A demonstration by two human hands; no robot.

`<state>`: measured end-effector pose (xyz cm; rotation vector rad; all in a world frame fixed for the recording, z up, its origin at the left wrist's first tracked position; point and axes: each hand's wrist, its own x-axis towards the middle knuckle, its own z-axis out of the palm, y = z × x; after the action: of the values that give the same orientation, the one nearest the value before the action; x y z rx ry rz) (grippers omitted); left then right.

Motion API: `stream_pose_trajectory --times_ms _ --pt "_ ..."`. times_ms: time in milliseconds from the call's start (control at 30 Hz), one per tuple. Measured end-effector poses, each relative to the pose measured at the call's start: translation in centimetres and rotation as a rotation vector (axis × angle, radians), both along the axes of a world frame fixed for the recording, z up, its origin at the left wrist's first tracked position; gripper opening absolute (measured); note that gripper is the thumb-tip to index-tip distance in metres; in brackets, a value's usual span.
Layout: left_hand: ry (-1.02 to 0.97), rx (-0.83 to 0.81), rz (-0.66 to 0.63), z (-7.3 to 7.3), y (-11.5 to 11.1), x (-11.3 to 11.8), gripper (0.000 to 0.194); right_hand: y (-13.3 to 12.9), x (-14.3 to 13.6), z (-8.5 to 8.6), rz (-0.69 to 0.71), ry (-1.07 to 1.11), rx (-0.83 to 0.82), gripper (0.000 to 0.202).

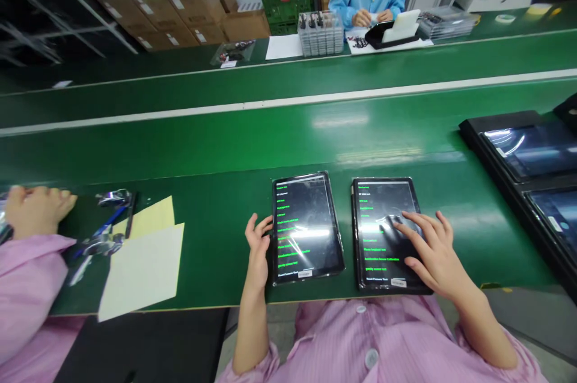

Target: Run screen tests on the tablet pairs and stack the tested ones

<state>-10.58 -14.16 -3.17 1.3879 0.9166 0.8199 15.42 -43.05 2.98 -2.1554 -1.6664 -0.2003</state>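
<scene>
Apparently touching the lit right tablet (372, 208) with spread right-hand fingers (417, 240), with a half-open left hand (258, 248) at the left tablet (306, 208), both flat on the green table (216, 251), probably calling for light fingertip contact.

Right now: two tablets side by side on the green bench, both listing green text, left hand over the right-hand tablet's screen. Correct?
Hand is wrong. The head view shows the right hand over the right-hand tablet's screen; the left hand is at the other tablet's left edge. Rest stands.
</scene>
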Motion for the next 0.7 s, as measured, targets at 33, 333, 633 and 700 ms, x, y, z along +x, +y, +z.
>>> stream_pose_trajectory --times_ms 33,333,633,700 --pt "0.013 0.013 -0.006 0.1 -0.1 -0.1 0.069 0.0 0.0 -0.2 -0.002 -0.001 -0.013 0.057" --pt "0.231 0.363 -0.166 0.9 -0.9 -1.2 0.069 1.6 -1.2 -1.3 -0.025 -0.032 -0.096 0.046" --pt "0.330 0.487 -0.244 0.9 -0.9 -1.5 0.073 1.0 0.8 -1.3 -0.124 0.090 -0.022 0.054" --pt "0.357 0.486 -0.264 1.0 -0.9 -1.7 0.072 0.6 2.5 -2.3 -0.186 0.245 0.051 0.058"
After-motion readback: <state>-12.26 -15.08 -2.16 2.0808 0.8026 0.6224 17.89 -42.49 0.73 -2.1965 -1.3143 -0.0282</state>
